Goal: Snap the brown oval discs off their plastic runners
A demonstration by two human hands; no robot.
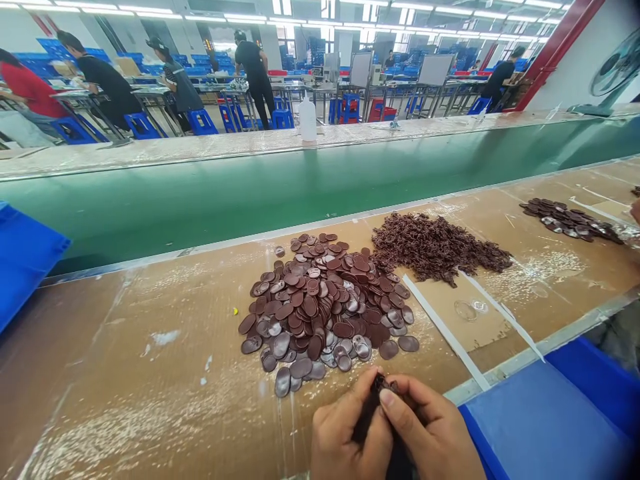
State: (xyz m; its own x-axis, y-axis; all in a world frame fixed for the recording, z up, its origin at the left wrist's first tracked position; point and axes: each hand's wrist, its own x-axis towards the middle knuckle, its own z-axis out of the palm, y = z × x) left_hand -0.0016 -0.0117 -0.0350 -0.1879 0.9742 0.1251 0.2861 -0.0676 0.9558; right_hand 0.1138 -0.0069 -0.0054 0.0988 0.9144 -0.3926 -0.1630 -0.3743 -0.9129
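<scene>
My left hand (347,433) and my right hand (430,433) meet at the near edge of the workbench, both pinched on a small dark brown piece (383,385) held between the fingertips. Just beyond them lies a pile of brown oval discs (325,307), glossy and flat. Behind it to the right sits a heap of small brown clips (435,247), tangled together. The part of the piece inside my fingers is hidden.
A green conveyor belt (250,193) runs behind the taped cardboard bench top (125,373). Blue bins stand at the left (25,260) and lower right (550,413). Another disc pile (570,220) lies far right. A white bottle (307,120) stands beyond the belt. People work at distant tables.
</scene>
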